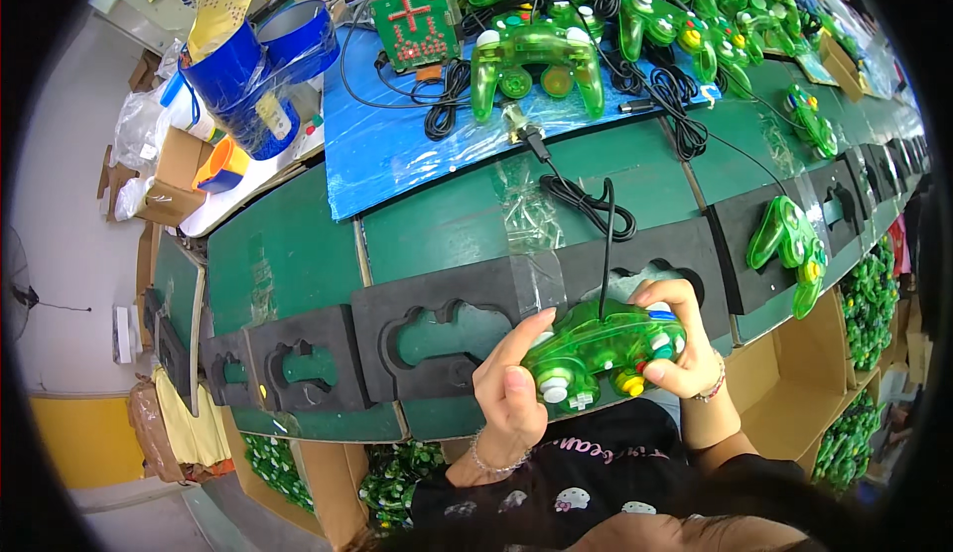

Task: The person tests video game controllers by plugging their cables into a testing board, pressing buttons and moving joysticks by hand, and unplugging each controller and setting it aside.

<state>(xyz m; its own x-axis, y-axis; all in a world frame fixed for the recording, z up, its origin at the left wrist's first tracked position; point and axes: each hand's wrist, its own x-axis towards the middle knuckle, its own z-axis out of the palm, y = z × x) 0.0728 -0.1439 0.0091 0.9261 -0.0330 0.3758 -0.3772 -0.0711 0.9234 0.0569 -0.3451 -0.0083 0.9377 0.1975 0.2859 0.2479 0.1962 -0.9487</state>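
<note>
A translucent green game controller (617,330) is held up between my two hands, with its white stick, cross pad and coloured buttons showing. My left hand (508,398) grips its left end, index finger stretched along the top edge. Around the right end wraps my right hand (690,353), its thumb by the red and yellow buttons and its index finger on the top shoulder. A black cable (596,205) runs up from the controller to a plug (536,143) at the blue mat's edge. Beyond it, another green controller (536,64) lies on the mat.
Black foam holders (437,299) with controller-shaped cutouts line the green bench (288,205). A green circuit board with red lights (415,28) stands on the blue mat (347,170). More controllers are heaped at the back right; one (789,239) lies on foam. Boxes of controllers (278,468) sit below.
</note>
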